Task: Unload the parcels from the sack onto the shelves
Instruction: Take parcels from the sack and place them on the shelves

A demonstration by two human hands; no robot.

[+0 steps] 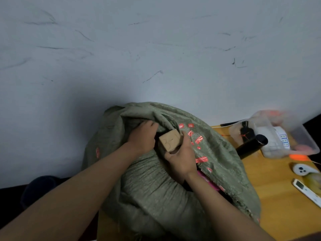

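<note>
Where the green woven sack (pixel 156 180) gapes at its mouth, the right hand (pixel 180 158) grips a small brown cardboard parcel (pixel 169 140), fingers and thumb curled closely round its lower end; handwritten marks show on its upper face. The parcel sits just at the sack's opening, partly out. The left hand (pixel 144 137) is immediately left of the parcel, its fingers reaching into the sack's mouth; whether they hold anything cannot be told. The sack rests on a wooden table (pixel 278 188).
</note>
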